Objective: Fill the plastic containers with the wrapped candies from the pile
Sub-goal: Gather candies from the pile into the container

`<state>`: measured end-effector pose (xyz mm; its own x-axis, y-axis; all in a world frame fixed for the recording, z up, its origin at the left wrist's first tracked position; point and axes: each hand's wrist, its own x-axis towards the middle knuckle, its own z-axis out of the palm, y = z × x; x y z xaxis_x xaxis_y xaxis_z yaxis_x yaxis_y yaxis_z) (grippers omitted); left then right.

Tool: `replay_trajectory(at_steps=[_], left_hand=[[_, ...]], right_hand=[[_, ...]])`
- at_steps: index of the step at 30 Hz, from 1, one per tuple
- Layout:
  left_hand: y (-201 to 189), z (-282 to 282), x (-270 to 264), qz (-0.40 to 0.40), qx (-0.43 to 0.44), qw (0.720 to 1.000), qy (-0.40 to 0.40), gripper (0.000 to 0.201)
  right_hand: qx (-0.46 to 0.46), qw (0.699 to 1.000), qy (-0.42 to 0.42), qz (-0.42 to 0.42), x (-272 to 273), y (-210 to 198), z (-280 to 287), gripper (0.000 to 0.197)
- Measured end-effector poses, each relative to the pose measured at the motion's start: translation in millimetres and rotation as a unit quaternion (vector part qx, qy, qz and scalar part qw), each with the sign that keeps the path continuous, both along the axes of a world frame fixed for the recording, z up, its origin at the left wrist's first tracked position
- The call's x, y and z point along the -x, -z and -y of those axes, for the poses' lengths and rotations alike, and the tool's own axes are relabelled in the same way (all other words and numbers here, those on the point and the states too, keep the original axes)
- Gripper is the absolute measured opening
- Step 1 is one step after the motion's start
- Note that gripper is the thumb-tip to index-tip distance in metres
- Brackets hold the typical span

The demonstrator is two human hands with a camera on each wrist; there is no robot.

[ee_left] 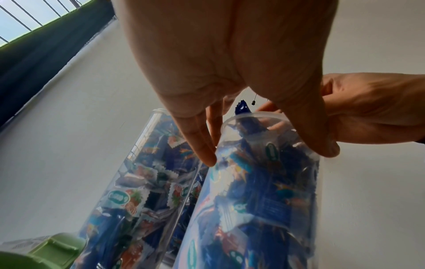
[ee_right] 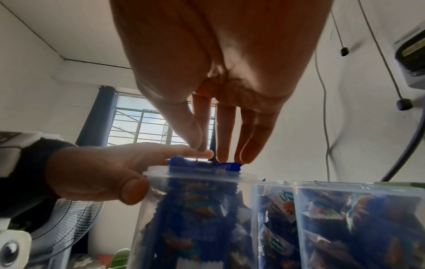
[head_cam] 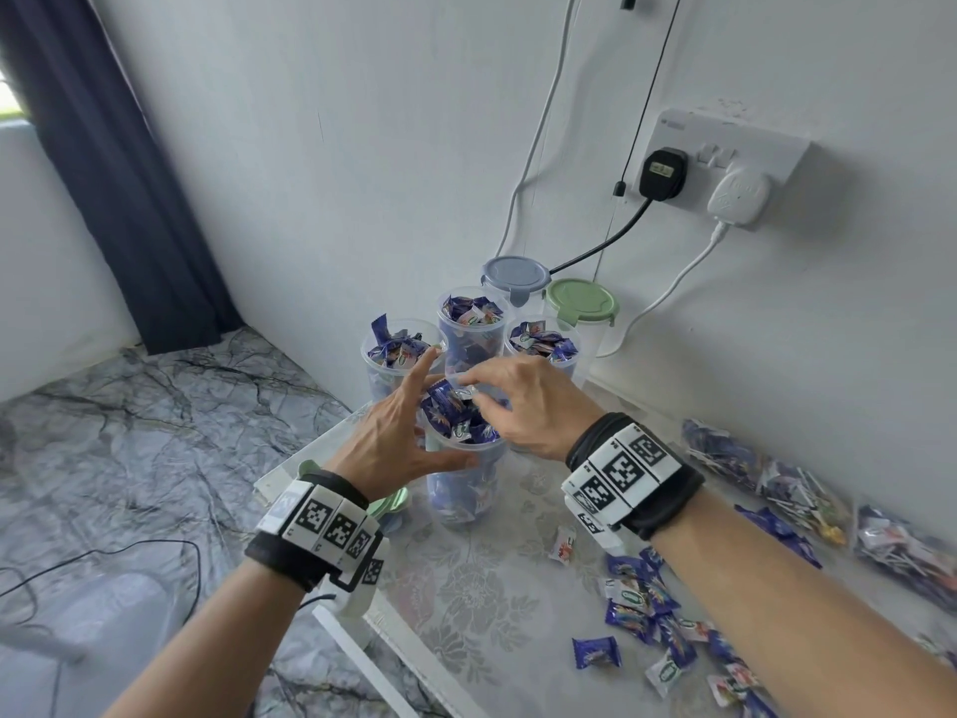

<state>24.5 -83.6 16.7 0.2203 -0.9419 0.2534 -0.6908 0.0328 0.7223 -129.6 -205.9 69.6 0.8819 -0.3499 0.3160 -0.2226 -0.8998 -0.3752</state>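
Four lidless clear plastic containers stand packed with blue and white wrapped candies. The front container (head_cam: 463, 489) (ee_left: 264, 191) (ee_right: 195, 218) is heaped above its rim. My left hand (head_cam: 430, 422) (ee_left: 269, 156) holds it just under the rim, thumb on the near side and fingers on the far left side. My right hand (head_cam: 479, 388) (ee_right: 220, 154) hovers over the opening, its straight fingertips pressing on the top candies (head_cam: 455, 417). The loose candy pile (head_cam: 657, 624) lies on the table at the near right.
Behind stand the left (head_cam: 399, 355), middle (head_cam: 468, 323) and right (head_cam: 541, 342) full containers, then two closed ones with grey lid (head_cam: 512, 274) and green lid (head_cam: 580, 300). Candy bags (head_cam: 777, 474) line the wall. A loose green lid (head_cam: 388, 502) lies by the table's left edge (head_cam: 362, 645).
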Motion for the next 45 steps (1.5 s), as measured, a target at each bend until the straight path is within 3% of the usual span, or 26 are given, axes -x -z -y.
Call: replay_trajectory(at_steps=[4,10,13,18,23,32,36,41,45], left_hand=[[3,2,-2,-0.013,0.007,1.000,0.003,0.125],[3,2,-2,-0.007,0.005,1.000,0.004,0.124],[3,1,-3,-0.005,0.006,1.000,0.005,0.126],[3,0,-3,-0.001,0.004,1.000,0.003,0.126],[1,1,-1,0.001,0.002,1.000,-0.001,0.125],[3,1,-2,-0.004,-0.007,1.000,-0.007,0.125],[1,0,-1,-0.006,-0.005,1.000,-0.008,0.124],[2,-1,-1,-0.004,-0.006,1.000,-0.014,0.124],[4,-4,-4,-0.012,0.008,1.000,-0.003,0.118]], right_hand=[[-0.012,0.993,-0.048,-0.106,3,1,-4,0.045],[0.015,0.980,-0.054,-0.189,-6,3,2,0.040],[0.002,0.983,-0.069,-0.173,-9,-3,2,0.036],[-0.018,0.997,-0.056,-0.050,-6,-4,1,0.046],[0.008,0.992,-0.050,-0.119,-5,-4,9,0.059],[0.013,0.973,-0.027,-0.229,-11,-11,6,0.042],[0.000,0.985,-0.022,-0.172,-11,-12,7,0.033],[0.008,1.000,0.000,-0.001,-6,-10,15,0.028],[-0.020,0.998,0.059,0.017,7,-9,20,0.036]])
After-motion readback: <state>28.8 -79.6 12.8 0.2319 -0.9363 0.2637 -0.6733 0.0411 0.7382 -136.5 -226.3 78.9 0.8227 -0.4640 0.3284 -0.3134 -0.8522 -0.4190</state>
